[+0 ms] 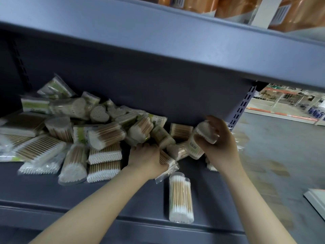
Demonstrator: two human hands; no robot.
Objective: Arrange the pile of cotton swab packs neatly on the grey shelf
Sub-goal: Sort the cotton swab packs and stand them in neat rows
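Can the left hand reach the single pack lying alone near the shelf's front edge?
Probably yes. The lone pack lies apart from the pile, nothing covering it, just in front of the left hand, which grips another pack.

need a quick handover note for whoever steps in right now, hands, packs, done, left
Left hand grips a flat swab pack at the pile's right edge.
Right hand holds a tub-shaped swab pack above the grey shelf.
One clear tub lies alone near the front edge.
Done: nothing lined up yet.
Left: the jumbled pile needs sorting into rows.
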